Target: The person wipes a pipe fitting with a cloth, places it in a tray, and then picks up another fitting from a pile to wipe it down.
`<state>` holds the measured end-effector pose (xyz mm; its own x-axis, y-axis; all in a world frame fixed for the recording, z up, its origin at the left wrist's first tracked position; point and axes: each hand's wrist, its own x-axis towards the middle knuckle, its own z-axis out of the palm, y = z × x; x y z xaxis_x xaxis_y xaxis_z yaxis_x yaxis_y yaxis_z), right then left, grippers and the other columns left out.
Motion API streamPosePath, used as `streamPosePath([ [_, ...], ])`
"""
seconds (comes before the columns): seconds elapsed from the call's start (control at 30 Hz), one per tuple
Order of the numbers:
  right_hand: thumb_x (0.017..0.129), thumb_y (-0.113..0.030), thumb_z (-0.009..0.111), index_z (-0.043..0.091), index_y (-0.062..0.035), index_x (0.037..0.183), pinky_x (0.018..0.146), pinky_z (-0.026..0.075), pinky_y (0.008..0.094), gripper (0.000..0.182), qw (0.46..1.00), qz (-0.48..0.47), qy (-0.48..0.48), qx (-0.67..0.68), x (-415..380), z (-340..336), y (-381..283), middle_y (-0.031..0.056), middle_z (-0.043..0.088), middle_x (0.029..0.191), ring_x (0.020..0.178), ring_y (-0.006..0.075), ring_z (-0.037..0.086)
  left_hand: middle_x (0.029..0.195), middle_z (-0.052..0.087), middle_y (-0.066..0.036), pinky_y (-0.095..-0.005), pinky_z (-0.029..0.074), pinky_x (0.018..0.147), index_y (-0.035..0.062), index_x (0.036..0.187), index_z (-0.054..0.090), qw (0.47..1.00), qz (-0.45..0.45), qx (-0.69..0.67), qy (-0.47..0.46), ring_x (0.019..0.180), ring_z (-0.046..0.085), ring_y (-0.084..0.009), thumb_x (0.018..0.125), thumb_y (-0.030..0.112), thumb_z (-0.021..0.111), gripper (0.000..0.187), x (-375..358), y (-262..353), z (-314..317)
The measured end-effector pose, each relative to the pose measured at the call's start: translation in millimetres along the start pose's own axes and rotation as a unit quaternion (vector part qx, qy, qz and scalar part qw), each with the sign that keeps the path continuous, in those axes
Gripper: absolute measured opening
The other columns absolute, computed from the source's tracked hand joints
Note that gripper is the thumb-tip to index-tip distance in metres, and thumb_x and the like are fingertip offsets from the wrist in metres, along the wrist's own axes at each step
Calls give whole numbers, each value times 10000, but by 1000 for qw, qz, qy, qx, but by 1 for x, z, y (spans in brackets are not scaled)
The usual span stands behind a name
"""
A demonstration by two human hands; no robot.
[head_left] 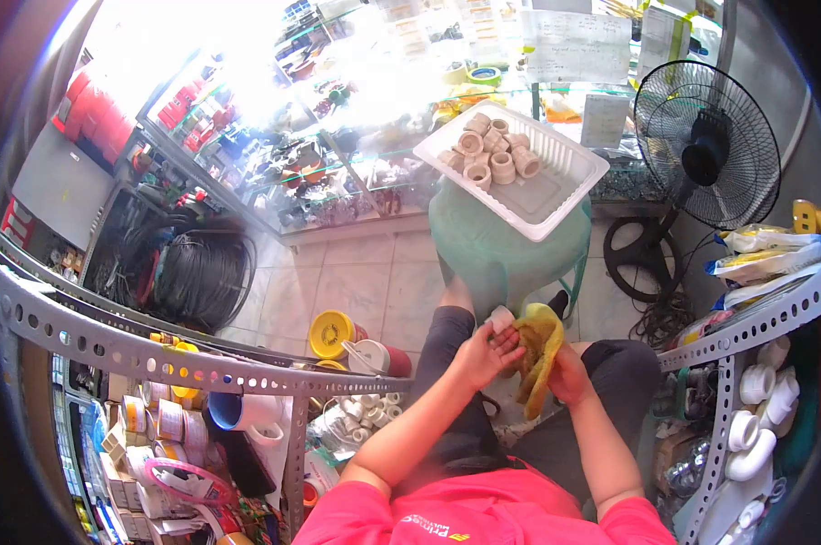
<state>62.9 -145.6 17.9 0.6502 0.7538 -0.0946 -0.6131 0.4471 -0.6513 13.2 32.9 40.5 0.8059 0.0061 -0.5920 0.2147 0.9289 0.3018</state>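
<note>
My left hand is in front of my lap, its fingers curled around a small pale pipe fitting that sticks out past the fingertips. Close beside it, my right hand grips a yellow cloth, which hangs down in folds with a brownish, soiled inner side. The cloth's left edge overlaps the fingers of my left hand in this view. Beyond both hands a white plastic tray rests on a green stool. Several beige pipe fittings are heaped in the tray's left half.
A black standing fan is at the right. Metal shelf frames flank me, with white pipe fittings on the right. Yellow-lidded buckets and a coil of black tubing are at the left. Glass display shelves line the back.
</note>
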Motion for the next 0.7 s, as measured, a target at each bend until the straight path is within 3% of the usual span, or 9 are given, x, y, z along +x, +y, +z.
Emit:
streamPosePath([
  [0.13, 922, -300, 450, 416, -66, 1265, 922, 411, 349, 416, 997, -14, 45, 56, 4, 5, -4, 67, 515, 1198, 1088, 197, 508, 988, 540, -100, -334, 463, 767, 24, 1116, 456, 995, -45, 61, 58, 896, 534, -207, 952, 388, 370, 408, 12, 16, -9],
  [0.23, 922, -305, 450, 424, -67, 1254, 916, 414, 339, 409, 992, -5, 65, 106, 4, 7, -7, 68, 521, 1187, 1080, 195, 511, 963, 548, -72, -323, 459, 772, 44, 1106, 471, 974, 58, 197, 98, 876, 531, -191, 948, 402, 376, 403, -1, 6, -3],
  [0.33, 923, -330, 439, 417, -72, 1259, 930, 404, 350, 424, 993, -2, 67, 98, 2, 0, -5, 72, 510, 1202, 1091, 206, 504, 948, 554, -51, -302, 454, 766, 48, 1114, 466, 930, 120, 347, 30, 850, 534, -161, 945, 374, 403, 373, -20, -2, 4],
  [0.43, 922, -340, 437, 405, -81, 1271, 943, 396, 366, 435, 998, 8, 36, 59, 6, -5, 2, 71, 496, 1219, 1103, 215, 496, 885, 587, -61, -288, 458, 699, 48, 1109, 467, 832, 139, 535, -51, 783, 567, -160, 928, 320, 467, 327, -19, -6, 2],
  [0.47, 918, -309, 459, 417, -80, 1261, 922, 411, 354, 414, 998, 13, 24, 59, 5, -5, 5, 63, 512, 1192, 1081, 199, 508, 867, 599, -100, -298, 466, 692, 0, 1152, 429, 716, 296, 631, -43, 779, 587, -158, 902, 273, 528, 383, -18, -12, 3],
  [0.57, 912, -255, 489, 425, -83, 1255, 898, 426, 335, 389, 999, 5, 18, 49, 4, 9, -3, 53, 525, 1169, 1060, 181, 519, 933, 578, -103, -286, 454, 750, -43, 1163, 408, 764, 283, 579, 25, 865, 565, -155, 895, 280, 546, 442, -19, -20, 16],
  [0.6, 911, -243, 493, 423, -85, 1257, 897, 426, 332, 387, 999, -2, 23, 44, 2, 13, -6, 52, 523, 1171, 1061, 180, 518, 962, 566, -111, -279, 440, 779, -54, 1173, 393, 807, 266, 527, 33, 907, 546, -148, 886, 267, 566, 464, -15, -25, 14],
  [0.7, 910, -197, 493, 416, -87, 1263, 897, 425, 326, 378, 1000, -11, 29, 0, -1, -1, 4, 54, 519, 1174, 1057, 182, 520, 1006, 553, -99, -272, 422, 812, -35, 1207, 362, 877, 190, 441, 13, 959, 522, -140, 880, 246, 579, 482, -10, -35, 12],
])
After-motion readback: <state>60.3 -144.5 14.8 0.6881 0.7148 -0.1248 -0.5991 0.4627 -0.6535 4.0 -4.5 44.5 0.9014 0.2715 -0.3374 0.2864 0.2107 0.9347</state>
